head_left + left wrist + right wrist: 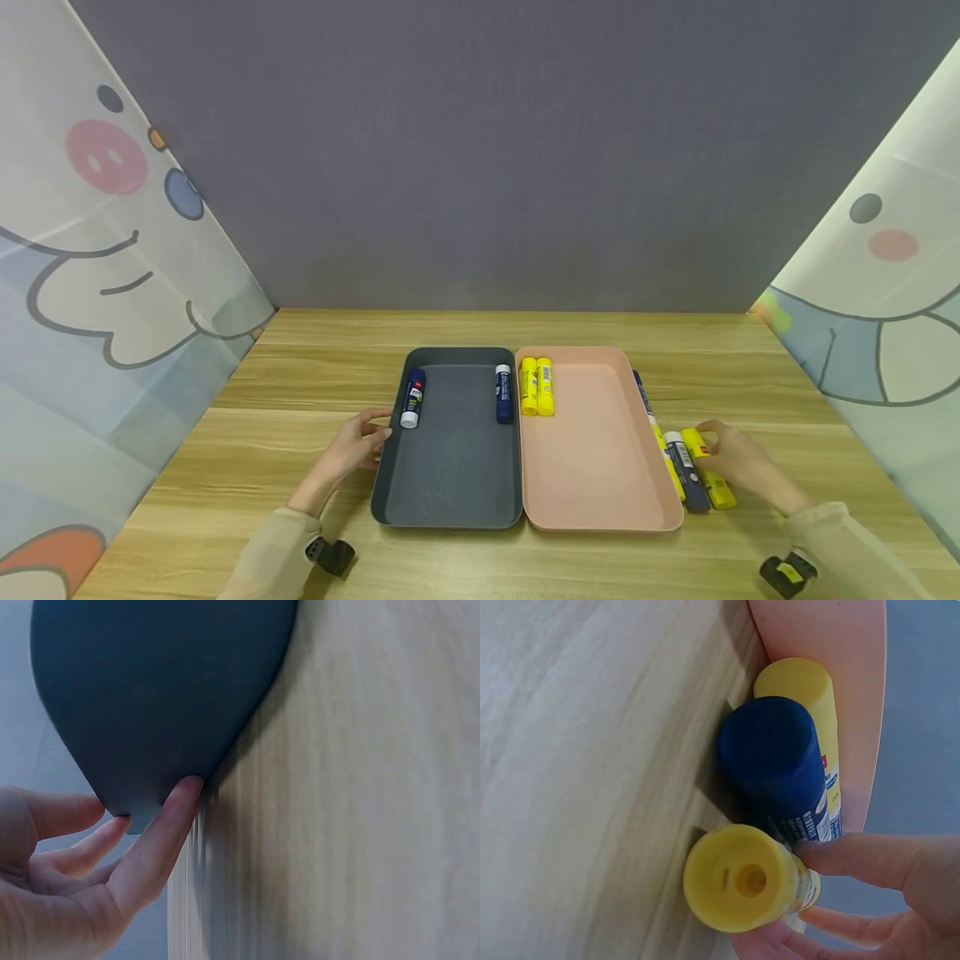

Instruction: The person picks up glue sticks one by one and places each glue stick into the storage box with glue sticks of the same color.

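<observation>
My left hand point(356, 442) touches the left wall of the dark grey tray point(457, 492), its fingertips at the rim and on the outer side. Two navy glue sticks with white caps lie inside: a left one point(413, 398) and a right one point(504, 393). At the far right my right hand point(735, 458) pinches a yellow glue stick point(731, 877) lying on the table, thumb on one side and fingers on the other. Right beside it is a navy glue stick point(769, 750). Another yellow glue stick point(799, 679) lies against the pink tray's wall.
The pink tray point(592, 492) stands against the grey one and holds a pair of yellow glue sticks point(537, 387) at its upper left. Beyond its right wall, another navy stick point(642, 393) is partly hidden. A dark grey panel point(510, 167) closes off the table's back.
</observation>
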The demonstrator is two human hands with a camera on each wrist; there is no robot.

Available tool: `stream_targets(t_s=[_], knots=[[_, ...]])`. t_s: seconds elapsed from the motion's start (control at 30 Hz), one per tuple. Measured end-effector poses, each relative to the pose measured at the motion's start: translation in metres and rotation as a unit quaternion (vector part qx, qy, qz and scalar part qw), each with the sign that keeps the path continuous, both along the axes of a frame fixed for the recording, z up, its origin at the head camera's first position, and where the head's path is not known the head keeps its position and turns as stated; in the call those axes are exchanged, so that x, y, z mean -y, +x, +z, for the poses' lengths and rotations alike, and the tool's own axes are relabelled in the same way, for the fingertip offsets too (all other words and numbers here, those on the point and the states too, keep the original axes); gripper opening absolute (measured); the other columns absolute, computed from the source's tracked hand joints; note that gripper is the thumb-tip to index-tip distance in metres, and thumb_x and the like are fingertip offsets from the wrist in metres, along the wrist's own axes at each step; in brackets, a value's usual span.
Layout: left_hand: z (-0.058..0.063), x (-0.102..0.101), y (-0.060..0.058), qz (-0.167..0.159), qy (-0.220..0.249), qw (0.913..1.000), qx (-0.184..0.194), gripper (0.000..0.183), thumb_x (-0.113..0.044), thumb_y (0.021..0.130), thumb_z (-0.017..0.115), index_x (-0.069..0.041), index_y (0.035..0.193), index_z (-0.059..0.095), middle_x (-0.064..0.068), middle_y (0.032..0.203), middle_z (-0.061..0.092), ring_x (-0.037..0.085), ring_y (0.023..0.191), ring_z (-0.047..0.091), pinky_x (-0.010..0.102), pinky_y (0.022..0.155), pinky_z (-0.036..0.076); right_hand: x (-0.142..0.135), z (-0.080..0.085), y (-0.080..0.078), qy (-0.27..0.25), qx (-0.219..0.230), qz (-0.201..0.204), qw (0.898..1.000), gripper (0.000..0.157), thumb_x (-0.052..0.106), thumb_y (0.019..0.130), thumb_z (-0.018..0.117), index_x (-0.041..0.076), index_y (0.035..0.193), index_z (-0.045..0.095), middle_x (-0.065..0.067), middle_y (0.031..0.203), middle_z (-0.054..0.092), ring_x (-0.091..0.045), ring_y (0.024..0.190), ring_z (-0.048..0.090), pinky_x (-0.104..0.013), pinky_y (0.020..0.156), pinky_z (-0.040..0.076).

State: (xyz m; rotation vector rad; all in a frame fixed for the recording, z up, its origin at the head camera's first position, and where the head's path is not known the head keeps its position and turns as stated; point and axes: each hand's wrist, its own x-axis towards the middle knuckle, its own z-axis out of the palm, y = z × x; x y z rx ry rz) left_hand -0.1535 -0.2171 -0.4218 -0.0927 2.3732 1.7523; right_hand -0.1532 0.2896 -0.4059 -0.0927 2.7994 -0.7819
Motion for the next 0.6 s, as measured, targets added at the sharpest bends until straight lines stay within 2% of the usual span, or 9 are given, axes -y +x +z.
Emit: stream_targets(t_s=[0.13,0.3,0.6], knots=[[0.0003,0.0002,0.0004,-0.001,0.003,1.0,-0.001,0.038,0.001,0.088,0.045,0.008,0.125,0.038,0.023,0.091,0.056,0.018,0.064,0.056,0.038,0.055,0.051,0.0002,0.0004,-0.0008,0.002,0.005,-0.002,1.0,0.052,0.006,0.072,0.061,-0.019,0.111,0.037,-0.025,0.077,0.057,-0.015,0.046,0.048,-0.031,0.046,0.042],[0.0009,0.0003,0.001,-0.007,0.012,0.9999,0.0,0.039,0.001,0.088,0.044,0.009,0.125,0.036,0.023,0.092,0.056,0.019,0.065,0.058,0.038,0.056,0.051,0.0002,0.003,-0.0035,0.011,0.022,-0.002,1.0,0.054,0.009,0.075,0.061,-0.02,0.114,0.035,-0.032,0.085,0.055,-0.02,0.06,0.054,-0.032,0.051,0.045],[0.0014,0.0003,0.0012,-0.008,0.013,0.9999,-0.001,0.038,0.002,0.088,0.044,0.01,0.125,0.036,0.023,0.091,0.055,0.019,0.065,0.058,0.038,0.055,0.051,-0.0001,0.0096,-0.0041,-0.008,0.03,-0.01,0.999,0.057,0.009,0.078,0.06,-0.019,0.118,0.031,-0.038,0.092,0.052,-0.025,0.07,0.057,-0.032,0.053,0.047]])
